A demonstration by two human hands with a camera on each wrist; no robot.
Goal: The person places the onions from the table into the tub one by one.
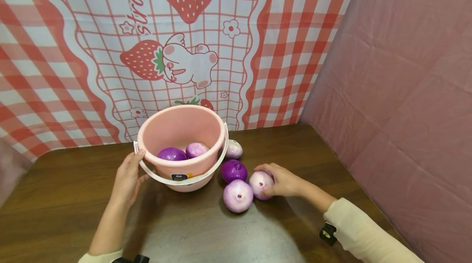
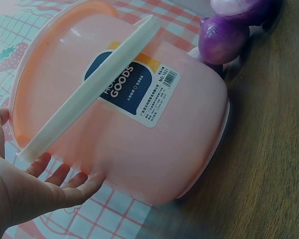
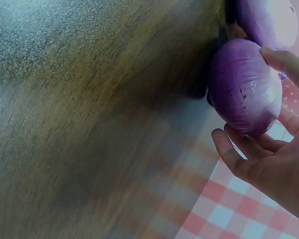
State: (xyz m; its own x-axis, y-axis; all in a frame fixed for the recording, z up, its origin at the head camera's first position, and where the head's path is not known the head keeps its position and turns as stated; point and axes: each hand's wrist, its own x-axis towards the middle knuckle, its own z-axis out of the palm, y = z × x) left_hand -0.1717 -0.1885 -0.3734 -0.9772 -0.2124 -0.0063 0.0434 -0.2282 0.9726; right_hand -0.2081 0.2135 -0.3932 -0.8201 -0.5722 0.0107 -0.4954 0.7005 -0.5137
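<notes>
Two onions, one deep purple (image 1: 172, 154) and one paler (image 1: 196, 150), lie inside the pink bucket (image 1: 177, 128), left of centre in the head view. Four more are outside it, by its right side: a pale one (image 1: 234, 149) partly hidden behind the bucket, a glossy purple one (image 1: 234, 171), a pale round one (image 1: 238, 196), and the onion in hand (image 1: 261, 184), just right of the frame's centre.

The right hand (image 1: 282, 179) pinches that last one between thumb and fingers; the left hand (image 1: 125, 175) holds the bucket's left side, thumb at the rim, fingers along the outer wall.

The step seems to be securing a grip — the next move likely calls for a firm, even squeeze, since the skin looks smooth. The onion is pale lilac around its small brown tip and — in the right wrist view — darker purple along one side, with fine streaks and a sheen.
</notes>
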